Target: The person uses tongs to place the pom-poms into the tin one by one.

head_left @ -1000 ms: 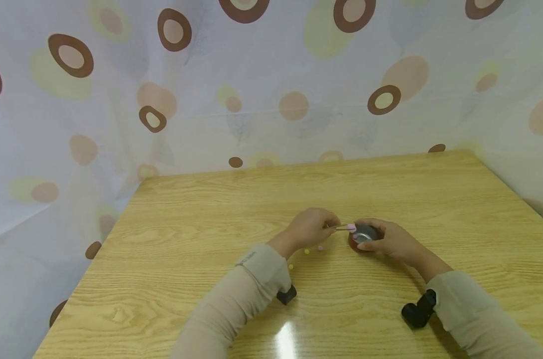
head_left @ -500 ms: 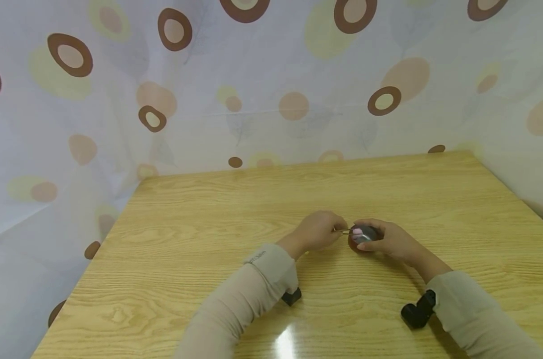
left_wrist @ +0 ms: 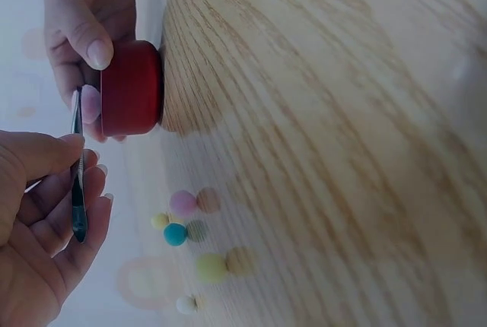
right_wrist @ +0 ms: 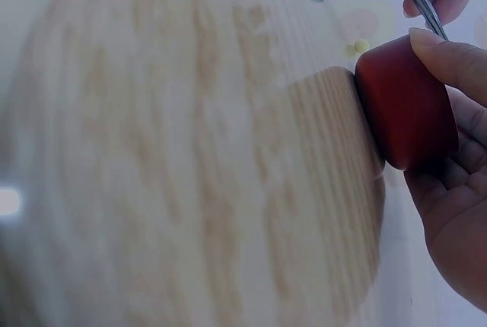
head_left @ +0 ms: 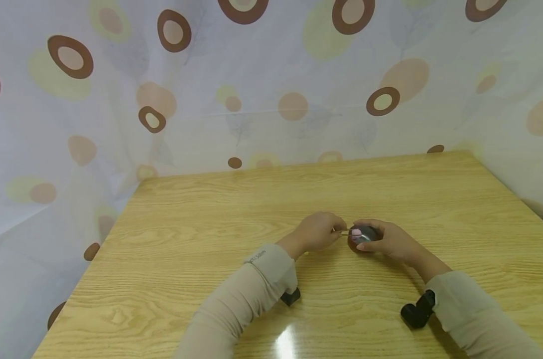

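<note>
My left hand (head_left: 320, 231) pinches metal tweezers (left_wrist: 78, 182) between thumb and fingers. At the tweezer tips is a pink pom-pom (left_wrist: 90, 104), right over the mouth of a small red tin (left_wrist: 133, 87) with a bare metal inside. My right hand (head_left: 390, 242) grips that tin, thumb on one side and fingers on the other, as it stands on the table. In the right wrist view, the tin (right_wrist: 407, 103) hides the tweezer tips and the pom-pom.
Several small balls lie on the wooden table (head_left: 208, 209) beside the left hand: a pink ball (left_wrist: 183, 203), a teal ball (left_wrist: 175, 234), yellow ones (left_wrist: 211, 268) and a white ball (left_wrist: 187, 305). A patterned curtain (head_left: 262, 75) hangs behind the table.
My left hand has moved right, bringing the tweezers and the pink pom-pom from the tin's rim to over its mouth. My right hand and the tin have stayed in place.
</note>
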Available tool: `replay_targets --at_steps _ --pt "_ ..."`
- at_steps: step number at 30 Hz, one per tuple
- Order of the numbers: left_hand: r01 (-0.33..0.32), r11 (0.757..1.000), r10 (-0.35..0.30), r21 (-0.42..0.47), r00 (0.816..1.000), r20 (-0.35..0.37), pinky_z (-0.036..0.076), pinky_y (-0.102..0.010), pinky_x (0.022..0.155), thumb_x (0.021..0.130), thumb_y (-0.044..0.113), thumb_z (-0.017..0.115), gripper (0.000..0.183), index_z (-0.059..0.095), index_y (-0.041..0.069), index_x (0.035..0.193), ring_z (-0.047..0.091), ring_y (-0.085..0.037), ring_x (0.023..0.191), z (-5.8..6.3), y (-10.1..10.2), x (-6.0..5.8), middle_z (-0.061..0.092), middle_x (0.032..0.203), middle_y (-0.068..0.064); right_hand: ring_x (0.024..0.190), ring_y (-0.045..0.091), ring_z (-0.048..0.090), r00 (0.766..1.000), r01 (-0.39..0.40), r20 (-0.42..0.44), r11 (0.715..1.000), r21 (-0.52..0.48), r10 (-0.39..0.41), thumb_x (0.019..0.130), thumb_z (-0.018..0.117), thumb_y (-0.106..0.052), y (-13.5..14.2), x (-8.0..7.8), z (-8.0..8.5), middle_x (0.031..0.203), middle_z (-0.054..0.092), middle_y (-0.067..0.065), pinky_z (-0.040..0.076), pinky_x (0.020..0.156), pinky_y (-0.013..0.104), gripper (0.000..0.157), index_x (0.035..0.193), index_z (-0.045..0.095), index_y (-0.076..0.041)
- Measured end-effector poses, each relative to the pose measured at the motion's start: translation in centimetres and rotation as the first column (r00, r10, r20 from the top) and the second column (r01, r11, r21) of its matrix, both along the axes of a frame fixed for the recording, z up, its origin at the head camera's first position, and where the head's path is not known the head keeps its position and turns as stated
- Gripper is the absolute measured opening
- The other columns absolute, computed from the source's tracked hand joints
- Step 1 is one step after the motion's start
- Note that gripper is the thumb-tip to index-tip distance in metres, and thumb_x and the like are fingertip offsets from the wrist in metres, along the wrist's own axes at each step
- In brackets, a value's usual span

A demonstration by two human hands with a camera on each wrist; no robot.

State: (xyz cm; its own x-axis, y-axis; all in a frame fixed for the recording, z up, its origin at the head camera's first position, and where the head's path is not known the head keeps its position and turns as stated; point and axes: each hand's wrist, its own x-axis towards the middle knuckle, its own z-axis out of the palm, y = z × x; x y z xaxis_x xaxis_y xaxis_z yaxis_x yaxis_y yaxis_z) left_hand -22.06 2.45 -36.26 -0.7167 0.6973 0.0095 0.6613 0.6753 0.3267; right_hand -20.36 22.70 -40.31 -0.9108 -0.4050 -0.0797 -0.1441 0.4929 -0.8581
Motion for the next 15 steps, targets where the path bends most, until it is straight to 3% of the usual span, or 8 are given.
replay_targets --at_steps 15 --pt "-0.002 1.0 0.001 0.008 1.0 0.024 0.041 -0.014 0.075 0.086 0.013 0.053 0.024 0.059 0.01 0.109 0.054 -0.007 0.092 -0.1 -0.06 -0.31 0.059 0.103 0.002 0.105 0.032 0.043 1.0 0.002 -0.006 1.0 -0.013 -0.002 0.074 0.067 -0.029 -0.08 0.02 0.08 0.123 0.04 0.023 0.039 0.082 0.039 0.067 0.127 0.038 0.001"
